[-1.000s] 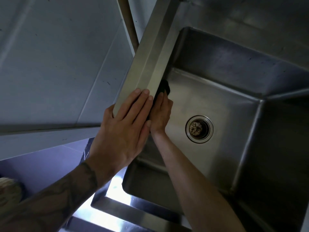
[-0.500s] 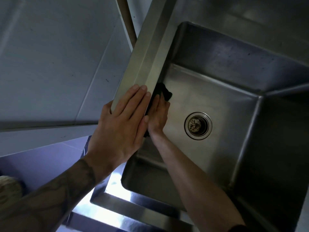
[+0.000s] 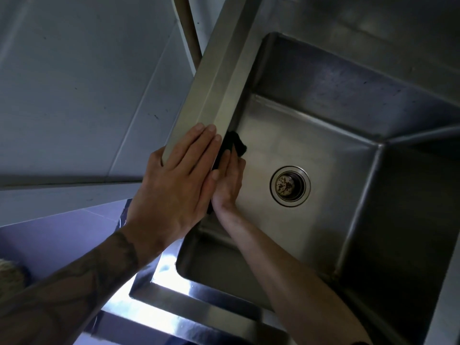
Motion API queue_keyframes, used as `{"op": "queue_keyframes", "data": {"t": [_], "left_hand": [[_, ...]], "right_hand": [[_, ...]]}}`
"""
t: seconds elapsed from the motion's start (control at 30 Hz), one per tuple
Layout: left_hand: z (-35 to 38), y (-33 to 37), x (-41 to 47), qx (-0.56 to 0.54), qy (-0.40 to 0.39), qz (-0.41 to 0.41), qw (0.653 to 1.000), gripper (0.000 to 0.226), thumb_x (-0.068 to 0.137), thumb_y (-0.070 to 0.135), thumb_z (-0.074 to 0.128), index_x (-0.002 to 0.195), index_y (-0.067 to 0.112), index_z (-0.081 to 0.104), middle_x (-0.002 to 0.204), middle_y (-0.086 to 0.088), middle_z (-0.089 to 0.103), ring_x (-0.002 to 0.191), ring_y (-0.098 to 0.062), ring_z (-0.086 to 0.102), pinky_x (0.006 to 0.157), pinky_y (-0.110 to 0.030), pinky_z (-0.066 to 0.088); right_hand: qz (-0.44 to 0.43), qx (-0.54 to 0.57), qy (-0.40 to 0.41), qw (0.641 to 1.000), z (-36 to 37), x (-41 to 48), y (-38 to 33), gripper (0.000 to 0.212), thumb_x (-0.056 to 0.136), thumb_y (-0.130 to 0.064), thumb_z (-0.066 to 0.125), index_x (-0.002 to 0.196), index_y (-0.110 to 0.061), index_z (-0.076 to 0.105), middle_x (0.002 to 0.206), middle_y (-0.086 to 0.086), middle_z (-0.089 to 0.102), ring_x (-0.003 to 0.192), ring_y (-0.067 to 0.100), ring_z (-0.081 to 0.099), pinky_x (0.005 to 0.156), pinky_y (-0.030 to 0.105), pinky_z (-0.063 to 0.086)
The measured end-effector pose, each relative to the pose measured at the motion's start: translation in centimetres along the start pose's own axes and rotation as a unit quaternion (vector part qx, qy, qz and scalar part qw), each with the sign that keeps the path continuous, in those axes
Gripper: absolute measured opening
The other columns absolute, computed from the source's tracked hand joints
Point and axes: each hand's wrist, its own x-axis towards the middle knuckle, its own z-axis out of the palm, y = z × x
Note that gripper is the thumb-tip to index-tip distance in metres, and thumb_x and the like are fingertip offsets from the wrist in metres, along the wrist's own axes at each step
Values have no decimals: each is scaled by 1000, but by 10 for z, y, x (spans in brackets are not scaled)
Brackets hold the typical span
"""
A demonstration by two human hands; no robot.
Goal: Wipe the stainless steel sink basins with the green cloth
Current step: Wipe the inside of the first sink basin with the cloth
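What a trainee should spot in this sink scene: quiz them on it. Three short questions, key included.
1. True or false: the left hand grips the cloth.
2. Where does the right hand press the cloth? A on the counter; B against the basin wall just under the rim; C on a tap.
3. Fill in: the drain sits in the basin's ____.
Key: 1 false, it rests flat on the rim; 2 B; 3 floor.
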Motion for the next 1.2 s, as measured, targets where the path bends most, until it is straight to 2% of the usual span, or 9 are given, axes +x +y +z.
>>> {"op": "queue_keyframes", "data": {"t": [0.17,0.23,0.37,0.6,0.8,0.93,1.03,1.1,1.2], "left_hand": [[0,-1,-1,9,-20,7,1000,63,117,39,8,167,5,25,177,-13,19,165,-27,16,111,-55,41],[0,-1,-1,5,-18,5,1000,64,117,40,6,167,5,26,176,-13,20,165,-27,18,110,-55,42],[-1,0,0,-6,-5,3,1000,64,116,40,10,165,5,33,174,-14,27,163,-28,26,107,-56,46],[6,-4,-1,-5,13,13,1000,57,118,35,25,163,3,35,173,-16,31,162,-29,26,102,-60,47],[9,-3,-1,-6,38,10,999,56,117,35,29,163,5,38,173,-12,33,162,-26,28,101,-57,47],[9,-2,-1,0,47,11,999,55,117,33,27,163,4,37,173,-12,33,162,-25,29,98,-57,48],[11,-3,-1,10,48,14,999,55,117,33,27,164,5,36,173,-12,31,162,-26,28,97,-55,48],[11,-4,-1,16,44,14,999,56,117,34,25,164,5,34,174,-12,30,163,-26,26,98,-55,48],[12,-4,-1,16,41,10,999,57,117,35,25,165,7,33,175,-10,29,163,-24,25,99,-56,47]], "right_hand": [[-166,52,15,985,-8,-43,2,39,115,-23,37,152,-23,48,127,2,55,117,5,57,102,29,48],[-122,17,17,992,-7,-32,2,41,114,-20,37,154,-19,47,128,6,55,115,2,57,103,33,48],[-1,-30,-32,999,-5,-15,3,46,115,-26,33,159,-21,39,139,12,50,124,28,56,109,47,45],[-131,56,-35,989,-18,-76,8,55,111,-55,30,154,-23,44,128,-2,51,115,12,59,101,39,52],[-14,-46,-88,995,-9,-37,20,48,114,-26,35,162,-18,32,147,15,44,132,28,52,114,46,42],[-41,-5,-94,995,-17,-59,14,58,111,-50,29,159,-18,37,140,11,48,127,24,53,113,46,42],[-99,34,-122,987,-31,-89,16,65,102,-72,24,156,-37,34,133,-10,46,120,5,54,106,31,48],[-107,15,-152,982,-33,-83,24,59,107,-59,28,161,-36,28,132,-14,41,122,-1,51,107,26,46],[-44,-41,-194,979,-28,-56,35,54,114,-32,32,165,-22,19,153,9,35,142,20,43,121,40,36]]}}
